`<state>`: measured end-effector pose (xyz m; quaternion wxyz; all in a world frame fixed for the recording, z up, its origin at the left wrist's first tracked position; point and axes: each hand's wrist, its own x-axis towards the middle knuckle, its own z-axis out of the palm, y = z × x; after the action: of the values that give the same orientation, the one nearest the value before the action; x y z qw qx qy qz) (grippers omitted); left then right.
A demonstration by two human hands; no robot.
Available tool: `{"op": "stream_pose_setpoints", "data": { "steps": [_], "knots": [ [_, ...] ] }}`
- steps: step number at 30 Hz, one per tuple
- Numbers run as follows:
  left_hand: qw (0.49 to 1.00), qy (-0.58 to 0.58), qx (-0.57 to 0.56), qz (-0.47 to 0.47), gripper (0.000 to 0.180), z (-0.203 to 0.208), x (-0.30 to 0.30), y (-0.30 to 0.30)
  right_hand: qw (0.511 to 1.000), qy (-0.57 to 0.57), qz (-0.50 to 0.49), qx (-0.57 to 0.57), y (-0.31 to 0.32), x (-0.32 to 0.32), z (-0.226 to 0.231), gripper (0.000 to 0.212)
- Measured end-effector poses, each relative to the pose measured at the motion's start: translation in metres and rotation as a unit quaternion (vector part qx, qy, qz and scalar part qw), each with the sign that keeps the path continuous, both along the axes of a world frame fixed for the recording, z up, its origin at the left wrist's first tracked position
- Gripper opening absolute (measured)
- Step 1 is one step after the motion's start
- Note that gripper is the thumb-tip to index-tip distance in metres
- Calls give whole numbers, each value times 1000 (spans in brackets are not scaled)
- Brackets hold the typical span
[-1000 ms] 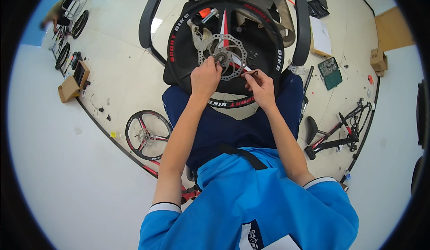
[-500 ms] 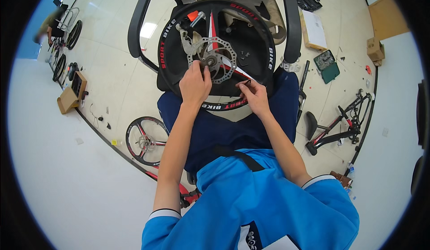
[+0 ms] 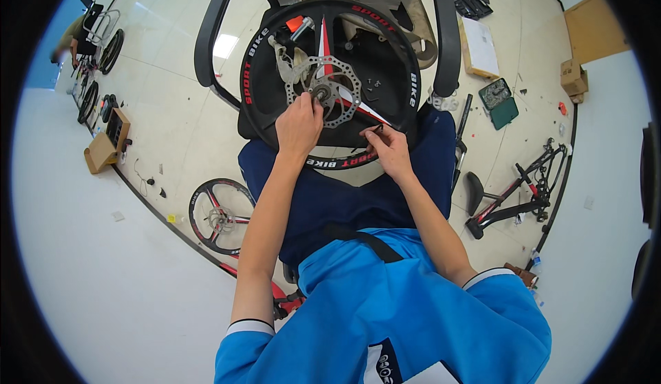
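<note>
A black bicycle wheel (image 3: 246,74) with red and white spokes lies flat in front of me, on a black chair seat. At its middle is a silver brake disc (image 3: 351,74) around the hub (image 3: 321,92). My left hand (image 3: 298,126) has its fingertips closed at the hub's near left side; what they grip is hidden. Near the rim, my right hand (image 3: 390,151) pinches a small thin dark piece (image 3: 379,129). Several small bolts (image 3: 374,82) and a dark bent key (image 3: 372,97) lie on the seat right of the disc.
Chair armrests (image 3: 212,34) flank the wheel. Crumpled clear plastic (image 3: 292,67) and a silver metal tool (image 3: 301,29) lie inside the rim. A second wheel (image 3: 219,219) is at lower left. On the right are a bike frame (image 3: 516,205), a green case (image 3: 505,112) and a white box (image 3: 480,47).
The whole view has shifted slightly. My left hand's fingers have moved a little at the hub; my right hand keeps its pinch near the rim.
</note>
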<state>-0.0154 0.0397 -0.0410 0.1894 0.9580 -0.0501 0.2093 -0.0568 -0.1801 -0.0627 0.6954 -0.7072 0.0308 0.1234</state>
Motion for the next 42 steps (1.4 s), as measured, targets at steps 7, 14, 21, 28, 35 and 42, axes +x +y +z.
{"op": "stream_pose_setpoints", "data": {
  "steps": [7,14,21,28,35,42],
  "knots": [
    [995,24,-97,-19,22,7,-23,-21,990,100,-7,102,-2,-1,-11,24],
    [961,105,-181,-181,20,3,-69,-63,943,251,-27,215,10,-8,7,24],
    [937,45,-347,-24,13,25,-59,-31,976,195,26,90,-11,45,29,23],
    [935,66,-345,37,16,6,-67,-5,953,-96,19,-286,-3,162,-26,30],
    [905,132,-398,70,17,-14,-108,-4,902,-165,84,-390,5,172,-37,35],
    [904,119,-406,59,17,-15,-98,1,970,-22,37,-241,1,161,15,32]
  ]
}}
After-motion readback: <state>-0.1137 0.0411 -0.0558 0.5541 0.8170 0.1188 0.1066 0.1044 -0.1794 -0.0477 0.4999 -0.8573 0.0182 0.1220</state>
